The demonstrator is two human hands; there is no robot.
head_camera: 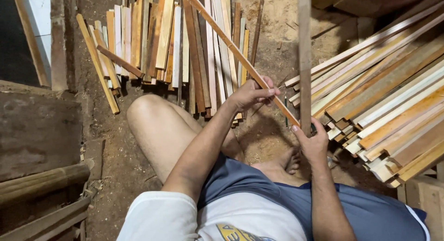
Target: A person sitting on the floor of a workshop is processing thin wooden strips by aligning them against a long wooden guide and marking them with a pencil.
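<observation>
My left hand (252, 94) grips a thin light wooden strip (222, 33) that slants from the top middle down to the right, toward my other hand. My right hand (313, 143) holds the lower end of a grey-brown wooden slat (304, 56) that stands almost upright and runs out of the top of the view. The two pieces cross just above my right hand. I sit on the ground with my left knee (150, 114) raised and a bare foot (289, 161) tucked in below the hands.
A pile of short wooden slats (162, 42) lies on the dirt floor ahead of my knee. A bigger stack of long slats (388, 102) fills the right side. Heavy timbers (41, 185) lie at the lower left. Sawdust (273, 23) covers the ground.
</observation>
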